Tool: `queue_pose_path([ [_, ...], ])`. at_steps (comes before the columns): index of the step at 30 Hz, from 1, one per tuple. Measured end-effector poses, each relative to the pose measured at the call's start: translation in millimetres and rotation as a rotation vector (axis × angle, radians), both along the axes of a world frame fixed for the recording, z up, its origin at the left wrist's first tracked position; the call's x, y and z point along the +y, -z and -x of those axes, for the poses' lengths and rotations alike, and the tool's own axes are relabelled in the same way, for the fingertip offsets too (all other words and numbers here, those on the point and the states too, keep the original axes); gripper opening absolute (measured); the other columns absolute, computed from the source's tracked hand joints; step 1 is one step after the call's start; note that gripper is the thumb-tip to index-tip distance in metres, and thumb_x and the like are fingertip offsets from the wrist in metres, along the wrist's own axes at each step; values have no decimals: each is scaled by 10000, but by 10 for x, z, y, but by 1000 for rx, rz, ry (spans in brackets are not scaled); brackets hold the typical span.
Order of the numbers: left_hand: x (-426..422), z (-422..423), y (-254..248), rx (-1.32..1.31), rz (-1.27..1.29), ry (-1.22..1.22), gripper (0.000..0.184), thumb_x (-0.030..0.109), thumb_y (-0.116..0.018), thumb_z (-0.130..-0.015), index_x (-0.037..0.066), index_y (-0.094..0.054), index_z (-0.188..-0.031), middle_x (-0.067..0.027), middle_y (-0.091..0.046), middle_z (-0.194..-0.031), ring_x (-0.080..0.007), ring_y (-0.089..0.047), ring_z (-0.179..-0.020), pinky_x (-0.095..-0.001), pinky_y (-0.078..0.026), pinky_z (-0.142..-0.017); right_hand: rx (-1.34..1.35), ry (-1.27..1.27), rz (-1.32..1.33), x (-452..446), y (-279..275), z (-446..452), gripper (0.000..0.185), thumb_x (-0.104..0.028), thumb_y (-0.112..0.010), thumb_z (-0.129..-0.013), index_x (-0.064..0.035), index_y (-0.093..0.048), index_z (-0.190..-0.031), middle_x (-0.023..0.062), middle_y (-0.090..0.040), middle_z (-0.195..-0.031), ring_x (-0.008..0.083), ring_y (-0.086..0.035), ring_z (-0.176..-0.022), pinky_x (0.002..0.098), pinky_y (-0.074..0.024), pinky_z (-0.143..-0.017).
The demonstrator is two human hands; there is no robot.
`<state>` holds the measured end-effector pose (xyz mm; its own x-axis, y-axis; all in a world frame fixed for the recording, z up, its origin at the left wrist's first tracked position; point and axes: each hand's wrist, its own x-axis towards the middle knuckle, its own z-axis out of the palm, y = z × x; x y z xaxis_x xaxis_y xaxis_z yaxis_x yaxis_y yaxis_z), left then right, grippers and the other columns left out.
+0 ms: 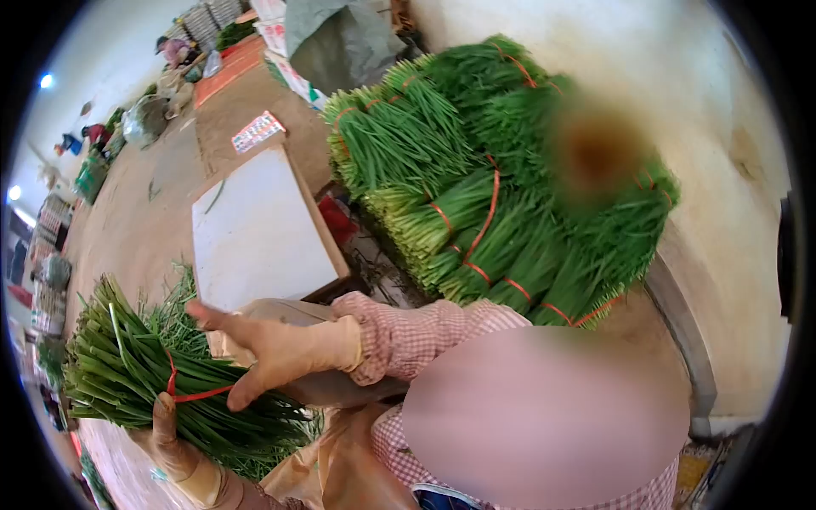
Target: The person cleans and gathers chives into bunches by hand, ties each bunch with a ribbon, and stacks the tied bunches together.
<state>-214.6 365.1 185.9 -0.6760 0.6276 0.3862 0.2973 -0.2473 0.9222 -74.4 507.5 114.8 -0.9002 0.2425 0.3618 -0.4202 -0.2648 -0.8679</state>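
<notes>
My left hand (174, 450), in a tan glove, grips a bundle of green chives (127, 365) from below at the lower left, its thumb on top. A red band (204, 394) crosses the bundle and bends at the left thumb. Over the bundle is my right hand (276, 348), gloved, its fingers spread apart. The right thumb reaches the band's far end; whether it hooks the band I cannot tell. Loose chives (183, 314) lie behind and under the bundle.
A white-topped low table (259, 229) stands ahead, with one stray leaf on it. Many red-banded chive bundles (408, 136) are stacked by the wall. A printed card (257, 132) lies beyond the table. Farther off, a person (177, 53) sits near sacks and crates.
</notes>
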Motion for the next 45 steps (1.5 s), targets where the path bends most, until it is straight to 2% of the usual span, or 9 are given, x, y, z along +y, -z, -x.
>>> queue_pose_path([
  [7, 326, -459, 0, 102, 154, 116, 798, 282, -787, -690, -66, -418, -1307, -166, -539, -1216, -262, -549, -1074, -381, -425, -963, 29, 164, 284, -274, 43, 10, 1111, -88, -809, -623, -78, -104, -1482, 125, -531, -1251, 201, -487, -1147, 304, -391, -997],
  [13, 332, 88, 6, 245, 277, 352, 1095, 722, -621, -688, 21, -261, -1448, -185, -444, -1371, -281, -417, -1282, -351, -330, -1045, -44, 374, 203, 504, -188, -672, 865, 18, -835, -562, -43, -426, -1322, 67, -575, -1215, 161, -545, -1072, 307, -493, -890],
  [17, 20, 905, 475, -56, 462, 262, 841, 554, -634, -797, 62, -348, -1416, -138, -542, -1272, -213, -559, -1112, -284, -449, -907, -132, 750, -208, 1049, -579, -1593, 583, -38, -690, -708, -59, -520, -1266, 89, -637, -1137, 212, -611, -1045, 332, -482, -946],
  [23, -500, 1668, 1532, -332, 684, 176, 573, 319, -647, -869, 101, -438, -1356, -64, -623, -1133, -135, -630, -898, -190, -504, -675, 72, 1330, -46, 1583, -700, -2842, 367, -162, -668, -821, -58, -562, -1157, 58, -636, -1064, 202, -631, -965, 329, -525, -863],
  [26, -711, 1865, 1894, -385, 773, 117, 561, 310, -663, -863, 93, -454, -1336, -53, -631, -1083, -139, -633, -821, -188, -489, -595, 194, 1463, 140, 1349, -750, -3043, 328, -228, -628, -881, -71, -561, -1161, 48, -657, -997, 123, -632, -736, 261, -528, -631],
  [30, -906, 2042, 2161, -456, 765, 88, 537, 288, -668, -858, 97, -470, -1319, -54, -649, -1016, -119, -615, -750, -191, -467, -553, -192, 1633, 313, 1211, -384, -3368, 332, -320, -595, -917, -88, -568, -1153, -8, -674, -852, 43, -306, -378, 219, -202, -332],
  [34, -937, 2050, 2498, -547, 830, -25, 500, 205, -657, -854, 69, -481, -1302, -56, -646, -933, -130, -576, -637, -217, -410, -465, 330, 1560, 611, 1321, 519, -3701, 301, -189, -618, -899, -73, -541, -1165, 74, -604, -1137, 195, -595, -921, 357, -524, -821],
  [37, -1104, 2204, 2733, -620, 924, 189, 496, 193, -646, -850, 54, -481, -1297, -67, -644, -915, -144, -554, -578, -248, -393, -439, 511, 1658, 800, 1230, 1034, -3893, 466, -210, -645, -882, -90, -458, -1292, 112, -470, -1338, 281, -495, -1174, 488, -404, -1023],
  [45, -1372, 1820, 2957, -396, 1193, 153, 472, 210, -665, -824, 18, -530, -1233, -66, -638, -809, -117, -528, -534, -238, -407, -462, 401, 2013, 1317, 945, 1607, -3860, 666, -509, -517, -900, -101, -322, -1388, 84, -282, -1466, 243, -276, -1334, 504, -233, -1112],
])
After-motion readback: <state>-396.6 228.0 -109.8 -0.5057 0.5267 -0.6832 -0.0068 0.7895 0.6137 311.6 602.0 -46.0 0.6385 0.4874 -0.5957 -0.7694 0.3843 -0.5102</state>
